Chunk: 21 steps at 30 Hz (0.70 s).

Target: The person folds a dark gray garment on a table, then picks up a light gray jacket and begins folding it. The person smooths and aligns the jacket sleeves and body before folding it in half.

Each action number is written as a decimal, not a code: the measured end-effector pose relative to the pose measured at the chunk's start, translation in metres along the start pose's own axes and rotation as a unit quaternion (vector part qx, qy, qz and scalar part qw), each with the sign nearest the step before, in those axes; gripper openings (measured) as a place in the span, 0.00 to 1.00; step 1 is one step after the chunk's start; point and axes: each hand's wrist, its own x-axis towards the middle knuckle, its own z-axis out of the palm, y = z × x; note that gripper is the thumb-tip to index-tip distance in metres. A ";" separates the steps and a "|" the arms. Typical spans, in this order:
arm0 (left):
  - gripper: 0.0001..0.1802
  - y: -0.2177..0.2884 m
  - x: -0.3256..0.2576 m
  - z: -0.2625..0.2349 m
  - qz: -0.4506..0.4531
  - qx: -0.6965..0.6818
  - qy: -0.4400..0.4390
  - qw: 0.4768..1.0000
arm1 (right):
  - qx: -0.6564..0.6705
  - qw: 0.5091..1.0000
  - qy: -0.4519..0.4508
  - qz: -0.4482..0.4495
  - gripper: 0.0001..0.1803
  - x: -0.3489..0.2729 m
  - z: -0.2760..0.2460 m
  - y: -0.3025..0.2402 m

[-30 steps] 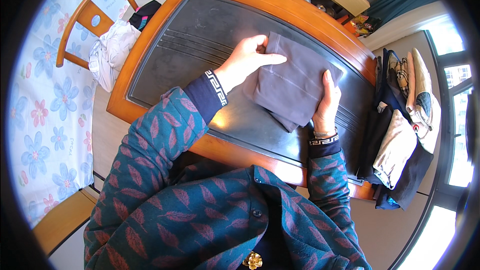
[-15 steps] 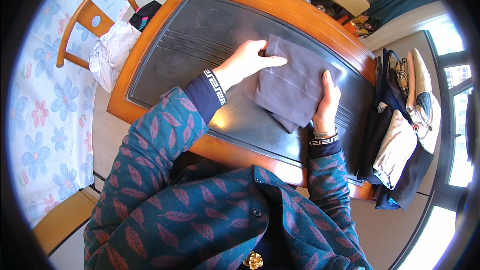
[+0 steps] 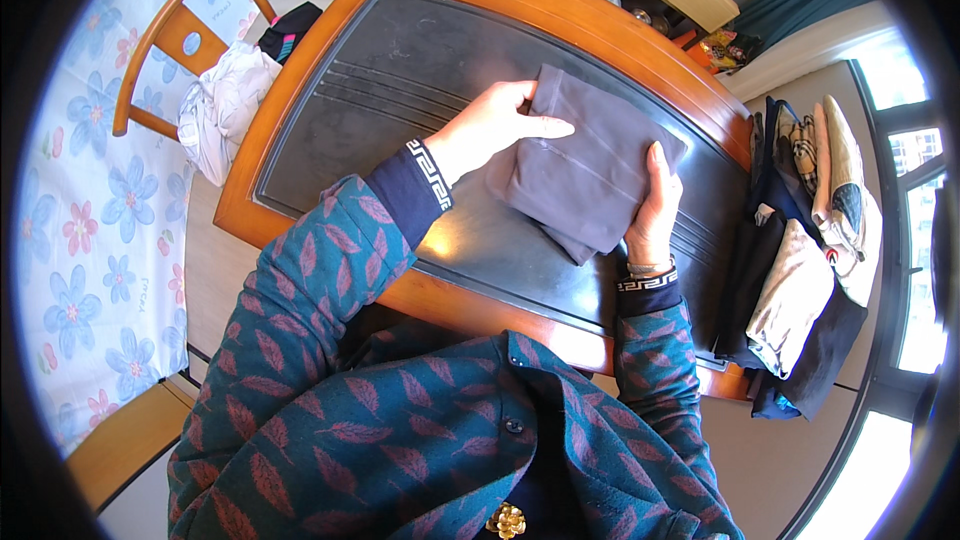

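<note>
Fingers (image 3: 548, 127) of the left hand (image 3: 490, 128) pinch the upper-left edge of a folded, dark grey fabric bundle (image 3: 590, 165), thumb on top; those of the right hand (image 3: 655, 210) clasp its right edge. It sits over the black, wood-rimmed counter (image 3: 400, 50), though contact is hard to tell. Against half a second ago, hands and bundle have barely shifted, folds unchanged.

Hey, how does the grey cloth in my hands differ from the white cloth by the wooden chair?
The grey cloth is folded into a flat, compact packet, while the white cloth is a loose, crumpled heap. The grey cloth is held between your left hand and right hand; the white cloth lies untouched by the wooden chair. Both are fabric.
</note>
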 end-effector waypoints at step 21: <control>0.21 -0.007 0.000 0.004 0.030 -0.091 0.048 0.994 | -0.022 0.999 0.023 0.034 0.16 0.001 0.007 0.002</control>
